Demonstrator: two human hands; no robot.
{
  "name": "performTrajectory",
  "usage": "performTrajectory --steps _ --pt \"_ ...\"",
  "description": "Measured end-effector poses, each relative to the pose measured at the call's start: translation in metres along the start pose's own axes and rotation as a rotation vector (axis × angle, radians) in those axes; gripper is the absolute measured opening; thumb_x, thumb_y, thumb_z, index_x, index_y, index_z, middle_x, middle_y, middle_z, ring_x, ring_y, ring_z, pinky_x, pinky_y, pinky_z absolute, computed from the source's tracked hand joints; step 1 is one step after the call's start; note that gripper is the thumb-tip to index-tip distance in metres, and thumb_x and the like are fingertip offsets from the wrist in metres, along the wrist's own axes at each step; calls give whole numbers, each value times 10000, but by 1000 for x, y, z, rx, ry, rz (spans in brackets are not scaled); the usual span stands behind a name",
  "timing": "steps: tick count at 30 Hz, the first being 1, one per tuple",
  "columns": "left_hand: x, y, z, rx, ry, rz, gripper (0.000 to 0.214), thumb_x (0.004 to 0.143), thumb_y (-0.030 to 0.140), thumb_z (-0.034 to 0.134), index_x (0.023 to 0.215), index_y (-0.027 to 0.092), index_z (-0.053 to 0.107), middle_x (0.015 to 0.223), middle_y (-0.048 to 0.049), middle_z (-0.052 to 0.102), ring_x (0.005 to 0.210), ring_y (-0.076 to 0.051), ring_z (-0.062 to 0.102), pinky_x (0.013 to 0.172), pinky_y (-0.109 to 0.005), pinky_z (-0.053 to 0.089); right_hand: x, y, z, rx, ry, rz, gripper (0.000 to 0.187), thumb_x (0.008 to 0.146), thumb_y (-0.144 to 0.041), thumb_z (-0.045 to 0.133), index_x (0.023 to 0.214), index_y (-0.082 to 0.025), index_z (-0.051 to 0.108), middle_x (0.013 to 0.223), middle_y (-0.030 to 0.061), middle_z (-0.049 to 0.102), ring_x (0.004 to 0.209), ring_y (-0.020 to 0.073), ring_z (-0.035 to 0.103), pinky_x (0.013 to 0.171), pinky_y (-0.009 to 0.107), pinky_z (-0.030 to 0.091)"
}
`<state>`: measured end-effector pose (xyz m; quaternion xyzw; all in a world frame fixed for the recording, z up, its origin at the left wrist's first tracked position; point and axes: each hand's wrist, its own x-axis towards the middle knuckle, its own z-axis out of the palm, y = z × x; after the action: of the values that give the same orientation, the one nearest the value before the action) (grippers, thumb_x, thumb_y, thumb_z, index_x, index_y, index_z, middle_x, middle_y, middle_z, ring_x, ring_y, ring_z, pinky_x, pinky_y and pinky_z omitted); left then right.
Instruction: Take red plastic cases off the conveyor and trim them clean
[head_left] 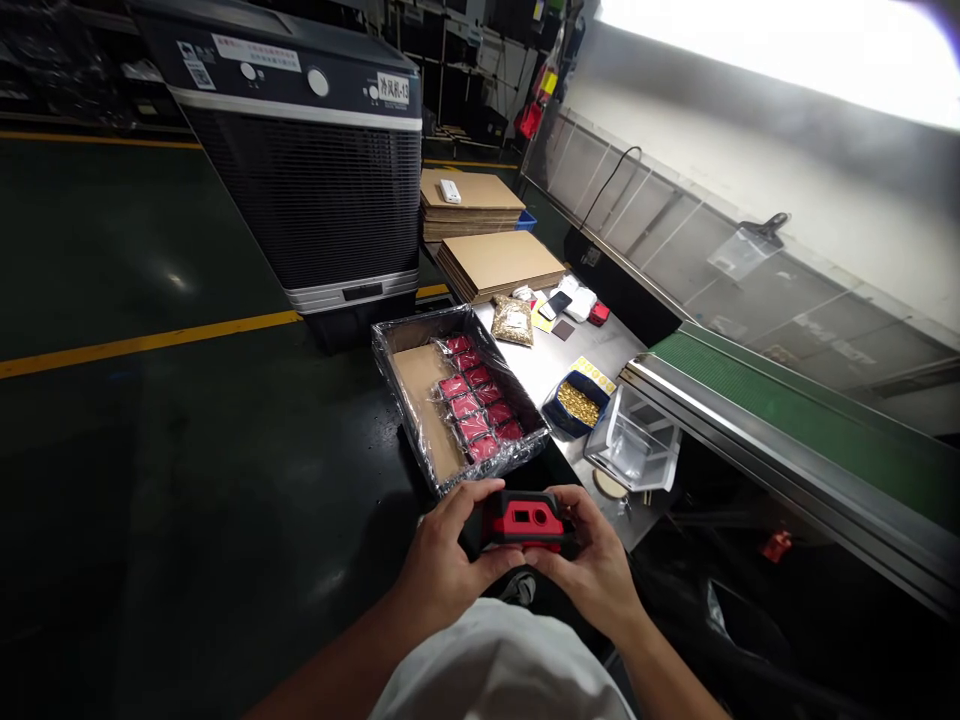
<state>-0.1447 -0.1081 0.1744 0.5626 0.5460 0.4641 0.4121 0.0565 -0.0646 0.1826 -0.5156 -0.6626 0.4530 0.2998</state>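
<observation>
Between my two hands is a red and black plastic housing (531,518) with a square opening and a round opening on its red face. My left hand (457,545) grips its left end, thumb along the near edge and fingers over the top. On the other end, my right hand (592,560) is closed in the same manner. Just beyond the hands stands a plastic-wrapped tray (421,440) with a cardboard base. Several red parts (474,405) in clear film lie along its right side.
Right of the tray, a steel table (544,355) carries a blue bin of brass-coloured pieces (577,402), a clear plastic bin (634,440), a bag of small parts (514,320) and a phone (555,305). Cardboard stacks (502,262) stand behind. A green conveyor (795,420) runs right; an air cooler (315,190) stands left.
</observation>
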Motion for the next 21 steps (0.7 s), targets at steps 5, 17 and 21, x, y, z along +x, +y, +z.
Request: performTrajectory --steps 5,17,21 --pt "2 3 -2 50 -19 23 557 769 424 755 1255 288 520 1204 -31 617 1106 -217 587 958 -335 466 2 1 0 -16 -37 -26 524 679 -388 812 1101 -250 534 1010 21 605 916 195 569 847 335 462" --pt "0 -6 3 -409 -5 -185 477 806 371 724 1215 258 505 1162 -65 611 1037 -231 611 914 -356 488 5 3 9 238 -84 128 552 736 -383 768 1203 -249 507 1119 51 613 989 205 590 879 337 488" --pt "-3 -14 6 -671 -48 -257 484 792 347 744 1177 235 472 1123 -61 603 1031 -213 603 908 -322 479 2 -1 11 387 2 183 365 772 -373 736 1061 -213 582 968 51 672 858 190 630 790 311 524"
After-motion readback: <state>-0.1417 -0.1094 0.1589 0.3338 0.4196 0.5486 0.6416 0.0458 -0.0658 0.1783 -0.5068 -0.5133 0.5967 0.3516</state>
